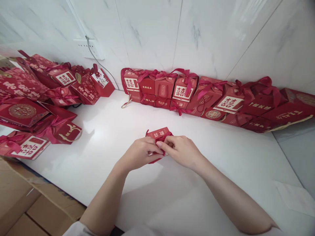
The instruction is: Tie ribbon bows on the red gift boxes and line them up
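Observation:
A small red gift box (pixel 159 133) with gold lettering lies on the white table (pixel 147 203), in front of me. A dark red ribbon (pixel 166 135) runs over its top. My left hand (pixel 141 152) is at the box's left side, its fingers pinched on the ribbon. From the right, my right hand (pixel 182 150) meets it over the box, thumb and forefinger closed on the ribbon too. Both hands hide much of the box's front and the middle of the ribbon.
Red boxes with ribbons (pixel 180 90) stand stacked in a long row along the marbled wall (pixel 152 29). More red boxes and bags (pixel 23 113) crowd the left end. A cable (pixel 98 62) hangs from a wall socket. An open cardboard box (pixel 46 193) is at lower left.

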`<state>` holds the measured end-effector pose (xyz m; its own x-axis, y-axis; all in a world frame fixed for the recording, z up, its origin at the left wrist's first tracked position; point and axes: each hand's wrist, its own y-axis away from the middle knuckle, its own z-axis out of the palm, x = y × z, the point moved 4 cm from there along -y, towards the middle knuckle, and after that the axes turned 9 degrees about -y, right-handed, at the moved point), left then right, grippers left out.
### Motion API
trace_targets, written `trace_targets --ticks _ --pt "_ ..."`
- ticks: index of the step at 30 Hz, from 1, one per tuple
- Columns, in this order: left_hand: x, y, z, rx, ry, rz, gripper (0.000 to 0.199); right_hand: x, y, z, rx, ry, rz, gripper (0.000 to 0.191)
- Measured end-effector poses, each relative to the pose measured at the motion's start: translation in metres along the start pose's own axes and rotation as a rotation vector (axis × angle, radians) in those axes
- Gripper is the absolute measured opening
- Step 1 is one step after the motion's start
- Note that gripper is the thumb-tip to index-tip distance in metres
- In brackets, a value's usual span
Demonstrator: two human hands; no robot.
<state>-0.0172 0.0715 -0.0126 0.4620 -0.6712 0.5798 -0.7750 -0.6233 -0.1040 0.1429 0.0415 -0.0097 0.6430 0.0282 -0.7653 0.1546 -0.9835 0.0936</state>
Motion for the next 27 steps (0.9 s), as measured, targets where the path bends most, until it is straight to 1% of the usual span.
trace_targets --ticks 2,4,6,8,9,13,15,18,20,25,27 --pt "0.001 -0.002 0.002 -0.030 -0.009 0.036 0.014 0.001 -0.001 0.003 0.023 0.021 -0.007 0.027" --pt "-0.001 -0.002 -0.001 -0.016 0.033 0.031 0.018 0.003 -0.002 0.005 0.000 0.025 -0.028 0.016" --pt "-0.009 -0.003 -0.007 0.092 0.057 -0.061 0.015 0.005 -0.002 0.004 -0.027 0.006 -0.042 0.014" --pt "-0.018 -0.003 -0.013 0.205 0.025 -0.160 0.012 0.007 -0.001 0.001 -0.041 -0.019 -0.041 0.015" --pt "-0.021 -0.003 -0.014 0.231 0.005 -0.182 0.012 0.007 -0.001 0.000 -0.043 -0.031 -0.036 0.016" --pt "-0.028 -0.007 -0.011 0.195 -0.002 -0.168 0.011 0.008 0.000 -0.004 -0.061 -0.101 -0.017 0.015" --pt "-0.031 -0.007 -0.009 0.186 0.040 -0.205 0.016 0.009 0.000 -0.005 -0.079 -0.153 -0.025 0.012" --pt "-0.035 -0.007 -0.006 0.188 0.177 -0.263 0.025 0.010 0.000 -0.006 -0.096 -0.233 -0.050 0.003" --pt "-0.036 -0.007 -0.004 0.205 0.218 -0.273 0.030 0.011 -0.001 -0.006 -0.114 -0.259 -0.059 0.004" --pt "-0.036 -0.010 0.001 0.264 0.090 -0.248 0.038 0.010 -0.001 -0.006 -0.161 -0.229 -0.080 0.004" --pt "-0.038 -0.013 0.006 0.271 0.106 -0.256 0.040 0.009 0.000 -0.007 -0.180 -0.196 -0.107 0.005"
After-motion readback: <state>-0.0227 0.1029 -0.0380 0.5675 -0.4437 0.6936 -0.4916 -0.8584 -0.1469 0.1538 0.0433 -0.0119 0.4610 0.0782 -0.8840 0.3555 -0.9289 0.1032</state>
